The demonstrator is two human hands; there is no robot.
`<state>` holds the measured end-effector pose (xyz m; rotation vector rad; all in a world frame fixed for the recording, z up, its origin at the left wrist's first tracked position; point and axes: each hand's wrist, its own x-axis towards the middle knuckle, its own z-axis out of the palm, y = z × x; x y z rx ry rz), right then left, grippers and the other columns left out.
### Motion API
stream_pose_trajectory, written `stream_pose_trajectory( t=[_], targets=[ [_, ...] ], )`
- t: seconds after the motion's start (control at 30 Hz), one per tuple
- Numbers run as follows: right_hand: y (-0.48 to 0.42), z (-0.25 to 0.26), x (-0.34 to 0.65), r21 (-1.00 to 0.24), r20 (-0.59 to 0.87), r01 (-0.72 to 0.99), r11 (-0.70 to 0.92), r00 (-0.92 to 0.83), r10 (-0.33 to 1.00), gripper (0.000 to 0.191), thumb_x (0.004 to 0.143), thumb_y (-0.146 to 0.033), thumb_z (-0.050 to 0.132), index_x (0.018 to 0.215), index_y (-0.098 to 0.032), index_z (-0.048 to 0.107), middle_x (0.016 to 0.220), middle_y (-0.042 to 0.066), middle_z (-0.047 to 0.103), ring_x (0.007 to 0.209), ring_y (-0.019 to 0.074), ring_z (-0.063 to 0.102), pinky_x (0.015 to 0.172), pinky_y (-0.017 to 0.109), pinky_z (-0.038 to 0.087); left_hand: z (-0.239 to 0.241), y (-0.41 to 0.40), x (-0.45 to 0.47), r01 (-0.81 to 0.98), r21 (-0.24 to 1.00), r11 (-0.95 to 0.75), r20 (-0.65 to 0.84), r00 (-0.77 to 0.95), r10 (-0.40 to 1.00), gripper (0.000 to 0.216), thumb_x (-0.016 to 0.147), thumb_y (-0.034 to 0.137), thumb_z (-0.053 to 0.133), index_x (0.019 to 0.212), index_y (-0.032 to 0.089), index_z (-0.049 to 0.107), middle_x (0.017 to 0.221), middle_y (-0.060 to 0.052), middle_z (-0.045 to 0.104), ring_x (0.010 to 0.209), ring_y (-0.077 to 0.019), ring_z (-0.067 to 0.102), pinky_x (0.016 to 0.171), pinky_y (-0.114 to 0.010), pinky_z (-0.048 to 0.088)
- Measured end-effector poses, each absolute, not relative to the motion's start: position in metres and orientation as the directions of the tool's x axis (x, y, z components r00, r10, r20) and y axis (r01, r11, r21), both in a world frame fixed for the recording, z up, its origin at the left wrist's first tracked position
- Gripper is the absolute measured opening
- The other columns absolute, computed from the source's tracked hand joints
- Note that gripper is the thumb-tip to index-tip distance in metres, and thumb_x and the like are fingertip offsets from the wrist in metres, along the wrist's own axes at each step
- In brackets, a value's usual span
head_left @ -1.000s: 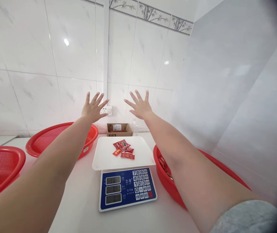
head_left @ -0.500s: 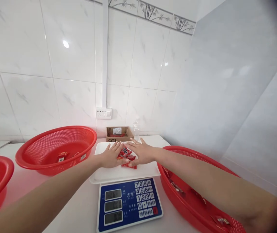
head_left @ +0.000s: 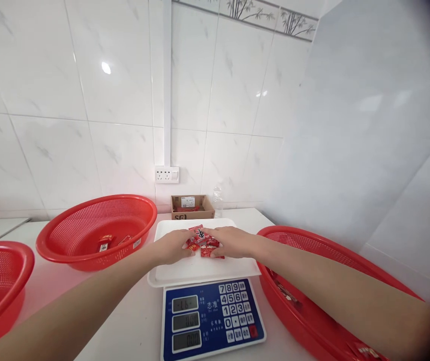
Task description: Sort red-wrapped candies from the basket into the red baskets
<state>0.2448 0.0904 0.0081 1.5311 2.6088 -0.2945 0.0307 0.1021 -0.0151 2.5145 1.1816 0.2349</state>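
Note:
Several small red snack packets lie in a loose pile on the white tray of a digital scale. My left hand curls around the pile from the left, thumb at the near side. From the right, my right hand closes on the same packets, its thumb against the lowest one. The fingertips of both hands are partly hidden behind the pile. Below the tray, the scale's blue panel shows its number keys and three small displays.
Red plastic baskets stand left and far left, with another on the right under my forearm. Packets lie in the left and right ones. A cardboard box and clear bottle stand behind the tray by the tiled wall.
My fingers, stretched out over the packets before, have curled down and closed around the pile from both sides. The view has shifted slightly, moving the scale a little rightward.

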Motion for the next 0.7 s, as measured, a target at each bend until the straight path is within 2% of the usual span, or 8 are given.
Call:
stream_pose_trajectory(
  t=[0.1, 0.23, 0.37, 0.5, 0.6, 0.7],
  targets=[
    [0.088, 0.008, 0.242, -0.143, -0.197, 0.876, 0.46, -0.481, 0.854, 0.08, 0.082, -0.035, 0.061, 0.153, -0.026, 0.026, 0.131, 0.014, 0.061, 0.113, 0.0312, 0.06, 0.083, 0.036, 0.048, -0.017, 0.103, 0.036, 0.701, 0.376, -0.606, 0.031, 0.644, 0.764, 0.028, 0.093, 0.031, 0.059, 0.118, 0.019, 0.061, 0.124, -0.009, 0.062, 0.107, -0.0237, 0.062, 0.092, -0.047, 0.051],
    [0.084, 0.01, 0.238, -0.157, -0.191, 0.881, 0.446, -0.47, 0.862, 0.077, 0.082, -0.03, 0.061, 0.152, -0.027, 0.03, 0.134, 0.013, 0.06, 0.117, 0.0315, 0.059, 0.083, 0.035, 0.048, -0.019, 0.103, 0.039, 0.7, 0.393, -0.597, 0.051, 0.631, 0.774, 0.026, 0.093, 0.031, 0.059, 0.116, 0.019, 0.062, 0.12, -0.008, 0.063, 0.103, -0.0224, 0.063, 0.089, -0.044, 0.053],
    [0.079, 0.013, 0.235, -0.148, -0.189, 0.883, 0.446, -0.468, 0.863, 0.065, 0.081, -0.029, 0.061, 0.144, -0.026, 0.044, 0.126, 0.012, 0.065, 0.11, 0.0315, 0.063, 0.077, 0.034, 0.049, -0.021, 0.103, 0.038, 0.693, 0.453, -0.561, 0.072, 0.599, 0.798, 0.024, 0.093, 0.032, 0.058, 0.113, 0.018, 0.062, 0.117, -0.008, 0.064, 0.098, -0.0208, 0.064, 0.085, -0.042, 0.054],
    [0.08, 0.025, 0.227, -0.111, -0.176, 0.894, 0.435, -0.448, 0.876, 0.049, 0.081, -0.035, 0.062, 0.128, -0.024, 0.059, 0.106, 0.013, 0.073, 0.096, 0.0347, 0.068, 0.069, 0.037, 0.049, -0.018, 0.102, 0.036, 0.646, 0.564, -0.515, 0.154, 0.53, 0.834, 0.021, 0.094, 0.033, 0.057, 0.106, 0.018, 0.065, 0.111, -0.007, 0.067, 0.094, -0.0195, 0.065, 0.084, -0.04, 0.054],
    [0.085, 0.049, 0.211, -0.108, -0.09, 0.901, 0.42, -0.43, 0.899, 0.041, 0.084, -0.032, 0.06, 0.123, -0.022, 0.063, 0.111, 0.015, 0.072, 0.101, 0.0373, 0.066, 0.075, 0.041, 0.049, -0.012, 0.1, 0.034, 0.534, 0.692, -0.485, 0.278, 0.423, 0.862, 0.017, 0.094, 0.031, 0.057, 0.1, 0.019, 0.066, 0.105, -0.005, 0.068, 0.094, -0.0199, 0.064, 0.087, -0.041, 0.052],
    [0.085, 0.079, 0.188, -0.176, 0.03, 0.89, 0.42, -0.422, 0.906, 0.026, 0.086, -0.022, 0.055, 0.108, -0.022, 0.07, 0.108, 0.012, 0.073, 0.1, 0.0343, 0.067, 0.078, 0.042, 0.049, -0.006, 0.097, 0.035, 0.329, 0.827, -0.456, 0.378, 0.275, 0.884, 0.017, 0.093, 0.029, 0.052, 0.102, 0.021, 0.063, 0.1, -0.005, 0.07, 0.095, -0.0216, 0.064, 0.089, -0.039, 0.05]
  ],
)
